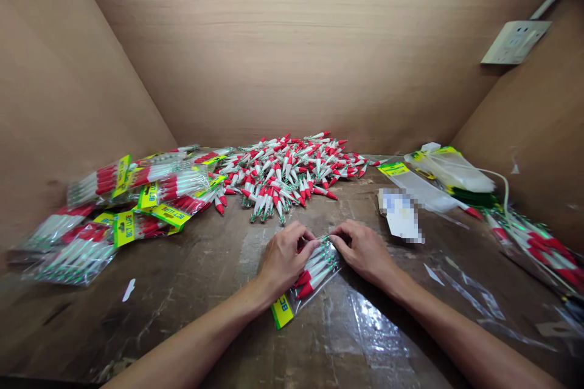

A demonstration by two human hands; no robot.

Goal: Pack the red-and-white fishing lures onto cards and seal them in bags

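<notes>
In front of me a clear plastic bag of fishing lures (314,279) lies aslant on the table, its yellow-green printed header toward me. Several red-and-white lures with green hooked ends show through the film. My left hand (288,253) is closed on the bag's far end, thumb and fingers pinched together over the left corner. Opposite it, my right hand (358,247) pinches the right corner of the same end. The edge between the fingertips is too small to make out clearly.
A heap of loose lures (287,173) lies against the back wall. Filled bags (150,194) are piled at left. On the right are empty bags (451,170), a white card (404,219), more lures (542,249) and plastic scraps (474,292). A socket (515,42) hangs above.
</notes>
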